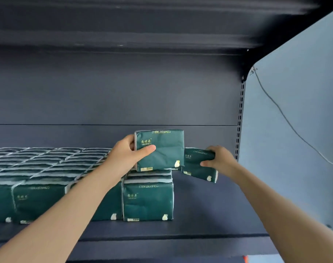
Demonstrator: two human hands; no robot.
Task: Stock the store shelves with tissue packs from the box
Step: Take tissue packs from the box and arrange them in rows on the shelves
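Left hand (pixel 126 155) pinches upright pack (pixel 161 150), 9 o'clock edge; right hand (pixel 219 160) grips tilted pack (pixel 197 168), 3 o'clock end. Judged light, soft, slick-wrapped: clamp short edges.

The upright tissue pack (pixel 161 150) in the left hand (pixel 126 155) is dark green, with gold characters at its upper left, pale lettering along its top edge and a cream motif at its lower right corner; the tilted tissue pack (pixel 195 168) in the right hand (pixel 221 160) shows the same green, gold and cream; the stocked tissue packs (pixel 47 164) make a green block striped on top with whitish-grey seams; the shelf (pixel 209 211) and its back panel (pixel 104 92) are dark slate blue; the slotted upright (pixel 239 120) is dark with a column of black slots; the side wall (pixel 304 92) is pale grey-blue, crossed by a thin grey cable (pixel 279 109).
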